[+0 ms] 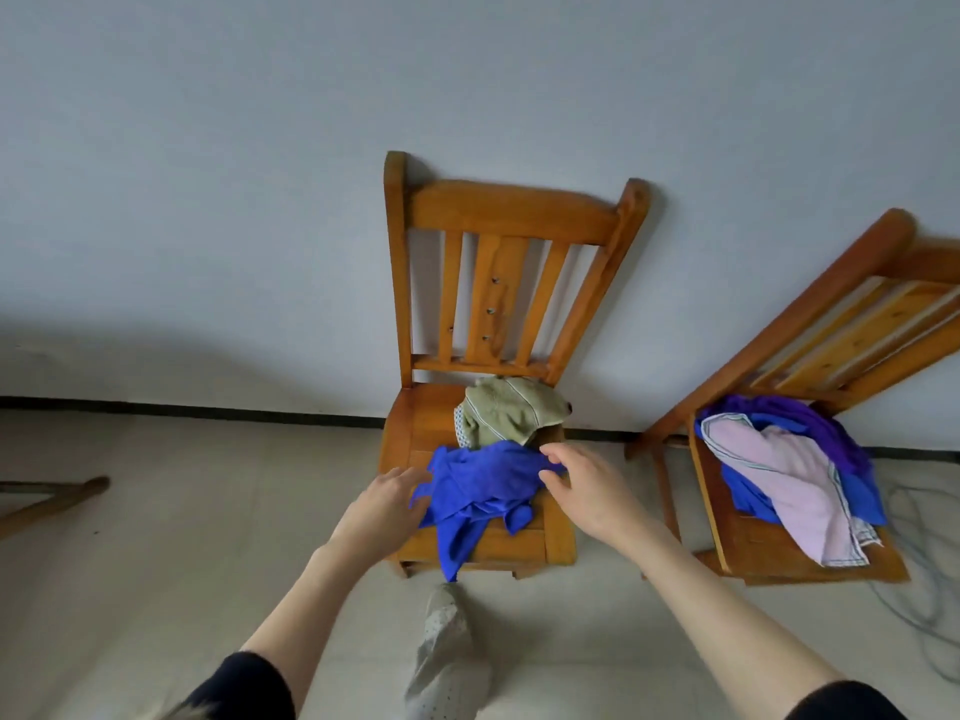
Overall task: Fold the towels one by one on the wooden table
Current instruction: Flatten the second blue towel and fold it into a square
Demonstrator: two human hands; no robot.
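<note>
Both hands' grips, left [387, 504] and right [587, 485], spread on blue towel [483, 485].

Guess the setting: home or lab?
Probably a plain room in a home: a bare white wall, pale tiled floor, and two orange wooden slat-back chairs piled with crumpled towels.

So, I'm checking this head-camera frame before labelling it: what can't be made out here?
- Left hand fingertips: hidden behind the blue towel, so its grip is unclear.
- Green towel: front part covered by the blue towel.
- Towels under the pink towel: count unclear.
- Right chair: cut off by the frame edge.
- Wooden table: not identifiable in view.
</note>
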